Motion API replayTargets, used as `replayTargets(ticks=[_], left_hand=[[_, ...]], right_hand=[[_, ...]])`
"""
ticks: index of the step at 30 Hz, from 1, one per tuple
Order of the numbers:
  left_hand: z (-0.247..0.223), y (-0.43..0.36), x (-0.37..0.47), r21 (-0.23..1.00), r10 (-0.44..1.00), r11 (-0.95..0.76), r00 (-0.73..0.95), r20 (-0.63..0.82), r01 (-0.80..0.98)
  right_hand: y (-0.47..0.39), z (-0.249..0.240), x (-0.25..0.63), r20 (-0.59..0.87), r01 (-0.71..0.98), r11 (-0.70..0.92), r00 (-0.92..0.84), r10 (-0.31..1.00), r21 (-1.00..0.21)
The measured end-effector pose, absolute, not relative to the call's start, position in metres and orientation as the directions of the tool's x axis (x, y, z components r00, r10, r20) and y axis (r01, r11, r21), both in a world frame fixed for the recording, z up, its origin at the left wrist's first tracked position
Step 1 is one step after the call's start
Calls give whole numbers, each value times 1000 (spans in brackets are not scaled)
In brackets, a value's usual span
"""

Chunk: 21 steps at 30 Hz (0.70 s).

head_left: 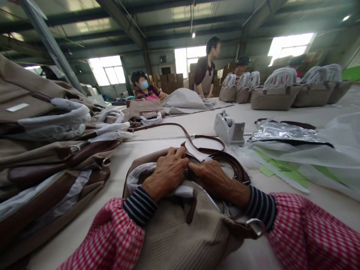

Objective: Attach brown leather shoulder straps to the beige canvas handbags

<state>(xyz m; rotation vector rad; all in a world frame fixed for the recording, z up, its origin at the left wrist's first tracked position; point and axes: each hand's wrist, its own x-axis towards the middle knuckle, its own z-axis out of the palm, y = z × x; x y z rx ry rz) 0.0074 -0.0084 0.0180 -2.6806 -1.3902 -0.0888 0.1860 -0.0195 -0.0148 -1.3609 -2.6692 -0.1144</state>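
A beige ribbed handbag (197, 221) with brown trim lies in front of me, its metal zipper (209, 197) running along the top. My left hand (170, 170) is closed on the bag's top edge near the far end of the zipper. Right beside it, my right hand (209, 175) has its fingers closed at the zipper line; its fingertips are partly hidden. White wrapping covers the bag handle (137, 178) by my left wrist. A coiled brown strap (234, 165) lies behind my right hand. A metal ring (255, 227) sits at the bag's near right end.
Stacked handbags (56, 157) fill the left side. A grey tape dispenser (229, 127) stands ahead, with clear plastic packaging (287, 133) and green sheets (284, 168) to the right. Finished bags (272, 97) line the table's far right. Several people (205, 71) are at the far side.
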Motion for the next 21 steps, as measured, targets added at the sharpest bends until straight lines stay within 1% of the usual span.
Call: replayTargets(ticks=[3, 9, 12, 14, 16, 18, 19, 21], left_hand=[[18, -5, 6, -26, 808, -581, 581, 96, 813], [14, -5, 5, -8, 800, -589, 585, 130, 808], [14, -7, 0, 23, 783, -613, 604, 149, 790], [12, -7, -5, 77, 764, -637, 617, 188, 767], [10, -7, -10, 137, 742, -662, 620, 252, 737], [7, -6, -14, 180, 731, -673, 610, 306, 717], [7, -6, -15, 200, 735, -670, 599, 319, 715], [8, -7, -15, 242, 748, -657, 578, 326, 713]], right_hand=[[-20, -14, 187, 166, 805, 593, -582, 796, -21], [-19, -15, 188, 180, 794, 605, -589, 788, -49], [-17, -17, 191, 217, 787, 607, -577, 788, -109], [-17, -15, 194, 250, 769, 603, -553, 795, -215], [-17, -12, 197, 285, 697, 596, -523, 803, -399], [-17, -8, 200, 292, 552, 560, -501, 815, -618], [-17, -6, 202, 272, 467, 519, -498, 824, -716], [-17, -4, 204, 197, 325, 398, -506, 840, -858]])
